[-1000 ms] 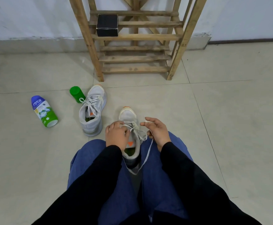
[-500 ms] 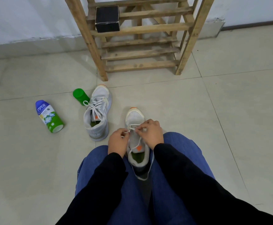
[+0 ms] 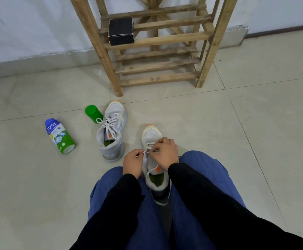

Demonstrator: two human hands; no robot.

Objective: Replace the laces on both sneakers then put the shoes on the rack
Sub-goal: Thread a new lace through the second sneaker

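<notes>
A grey sneaker [image 3: 151, 135] with an orange toe tip stands on the floor between my knees, toe pointing away. Its white lace [image 3: 149, 171] is loose over the tongue. My left hand [image 3: 133, 162] pinches the lace at the shoe's left side. My right hand [image 3: 165, 152] lies over the eyelets and pinches the lace too. The second grey sneaker [image 3: 111, 131] stands to the left, laced with a white lace. The wooden rack [image 3: 157, 65] stands against the wall ahead.
A black box [image 3: 121, 30] sits on a rack shelf. A green cap [image 3: 93, 113] lies beside the left sneaker's toe, and a blue and green bottle [image 3: 59, 136] lies on its side further left. Pale floor tiles stretch to the right.
My right hand has come in from the shoe's right side onto the eyelets. Both hands have closed together over the lace near the toe end.
</notes>
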